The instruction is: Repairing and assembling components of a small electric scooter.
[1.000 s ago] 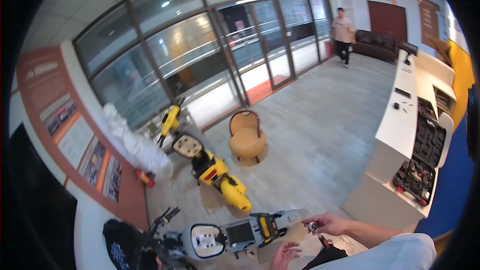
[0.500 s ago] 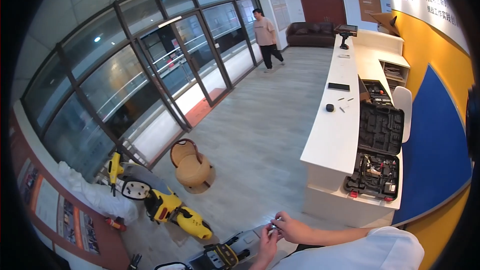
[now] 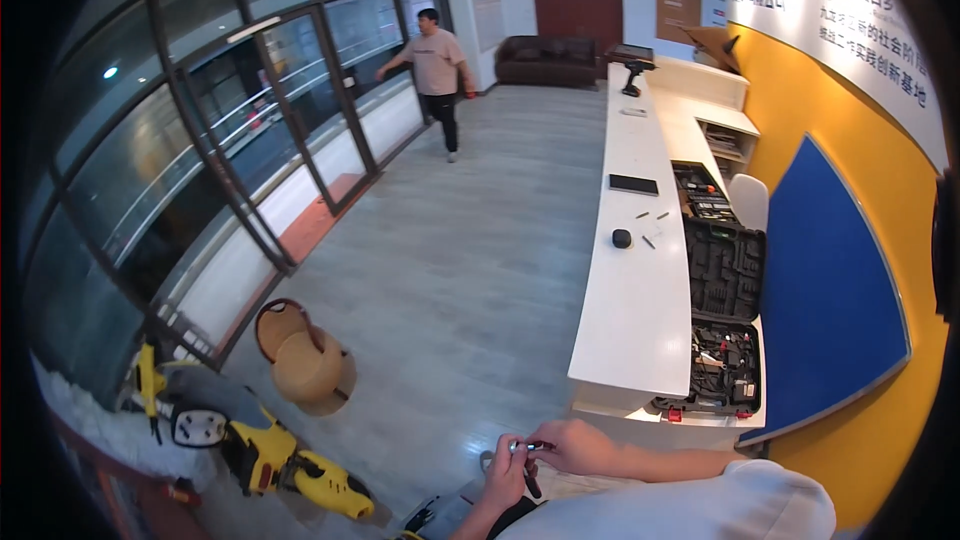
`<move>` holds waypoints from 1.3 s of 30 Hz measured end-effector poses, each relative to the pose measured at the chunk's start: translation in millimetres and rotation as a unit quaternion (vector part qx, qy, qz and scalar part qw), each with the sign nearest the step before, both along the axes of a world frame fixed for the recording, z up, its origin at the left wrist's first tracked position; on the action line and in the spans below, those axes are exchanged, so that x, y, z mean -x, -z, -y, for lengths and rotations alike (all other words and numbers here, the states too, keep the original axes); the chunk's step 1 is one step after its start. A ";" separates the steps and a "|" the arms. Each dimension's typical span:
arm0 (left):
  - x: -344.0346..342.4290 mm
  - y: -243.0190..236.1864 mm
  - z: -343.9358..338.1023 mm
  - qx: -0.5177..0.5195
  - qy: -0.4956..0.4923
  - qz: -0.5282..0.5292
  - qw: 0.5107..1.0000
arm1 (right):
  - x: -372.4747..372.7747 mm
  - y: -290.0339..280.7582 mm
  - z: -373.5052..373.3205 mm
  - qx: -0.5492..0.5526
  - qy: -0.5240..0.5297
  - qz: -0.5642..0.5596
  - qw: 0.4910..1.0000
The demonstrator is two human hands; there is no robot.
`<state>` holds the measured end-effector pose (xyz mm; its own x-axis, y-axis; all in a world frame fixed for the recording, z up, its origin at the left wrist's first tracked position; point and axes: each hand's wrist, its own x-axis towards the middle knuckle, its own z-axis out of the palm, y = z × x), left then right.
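"One small silvery tool, down at six o'clock. Who's got it?"

"Both sides. The left hand pinches it, the right hand grips it from three o'clock. Neither is free."

"Which step, then?"

"Adjusting or fitting the tool, I'd say, though fingers hide most of it. A dark piece shows just below; I can't tell whether it belongs."

"And the next move?"

"Calls for a firm left pinch while the right turns or seats it, I reckon."

"Anything near?"

"The table at one o'clock, an open case at two, a scooter at nine."
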<state>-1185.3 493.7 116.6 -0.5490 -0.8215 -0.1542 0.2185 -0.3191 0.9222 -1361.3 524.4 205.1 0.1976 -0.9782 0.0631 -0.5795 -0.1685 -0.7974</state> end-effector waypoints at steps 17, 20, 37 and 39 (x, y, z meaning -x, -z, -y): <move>65.7 -22.1 270.8 -0.012 0.216 0.000 0.976 | 31.8 -12.3 218.7 0.132 0.071 -0.184 0.971; 100.1 -27.4 304.4 -0.050 0.246 0.005 0.968 | 64.5 -14.7 242.4 0.105 0.105 -0.168 0.975; 314.2 -72.0 506.8 0.347 0.393 -0.052 0.850 | 242.4 -27.4 379.5 -0.231 0.282 0.526 0.768; 342.3 -75.6 534.6 0.396 0.391 -0.052 0.830 | 257.1 -33.6 400.9 -0.219 0.364 0.533 0.732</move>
